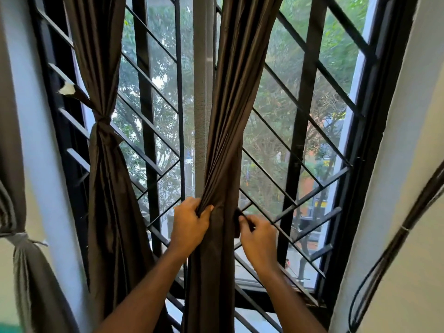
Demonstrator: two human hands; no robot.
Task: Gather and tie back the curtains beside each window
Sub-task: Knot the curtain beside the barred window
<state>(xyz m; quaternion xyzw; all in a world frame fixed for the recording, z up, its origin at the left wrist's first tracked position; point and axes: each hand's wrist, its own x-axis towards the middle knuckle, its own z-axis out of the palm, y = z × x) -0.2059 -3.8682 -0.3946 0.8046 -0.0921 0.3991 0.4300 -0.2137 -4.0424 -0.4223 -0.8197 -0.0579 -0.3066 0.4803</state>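
Two hands work at centre frame — left hand (189, 224) grips the gathered brown curtain (228, 116), right hand (258, 233) pinches a dark tie-back strap (237, 223) at its edge. Three curtains show: this one, a tied brown one (103, 131) left, a grey one (21, 255) far left — no legible writing.

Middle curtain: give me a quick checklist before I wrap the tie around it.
1. Middle curtain bunched into one column: ok.
2. Left hand grips the folds: ok.
3. Right hand pinches the dark strip at the curtain's edge: ok.
4. Strip passed around the bundle: not ok, it sits on the right side only.
5. Strip long enough to knot: cannot tell.
6. Left curtain already tied: ok.
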